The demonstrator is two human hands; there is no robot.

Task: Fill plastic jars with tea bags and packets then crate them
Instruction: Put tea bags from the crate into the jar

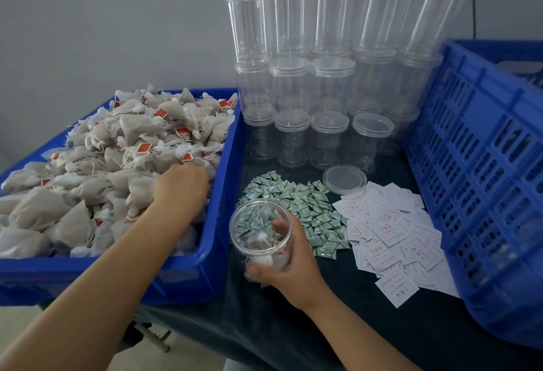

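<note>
The right hand (289, 267) wraps its grip round the wall of an open jar (261, 234) at lower centre of the frame, thumb across the near side and fingers curled behind; the jar is tilted with its mouth turned up toward the camera. A few tea bags already lie in its bottom. The clear plastic looks light, thin-walled and smooth, so it should be held about the middle of the wall, firmly but without squeezing it out of round.

The left hand (182, 185) is just left of the jar, reaching into the blue bin (223, 182) at the left of the frame, its fingers buried among the tea bags (117, 147); whether they have closed on one I cannot tell. The bags are soft, light pouches with strings and red tags that may snag on their neighbours, so a pinch on the body of one bag seems safest.

Just beyond the jar on the dark surface (264, 312) lies a heap of small green packets (296, 203), with white slips (390, 232) to their right and a loose lid (344, 179) behind. Stacked empty jars (323, 76) stand at upper centre, and the blue crate (476, 165) fills the right edge.
</note>
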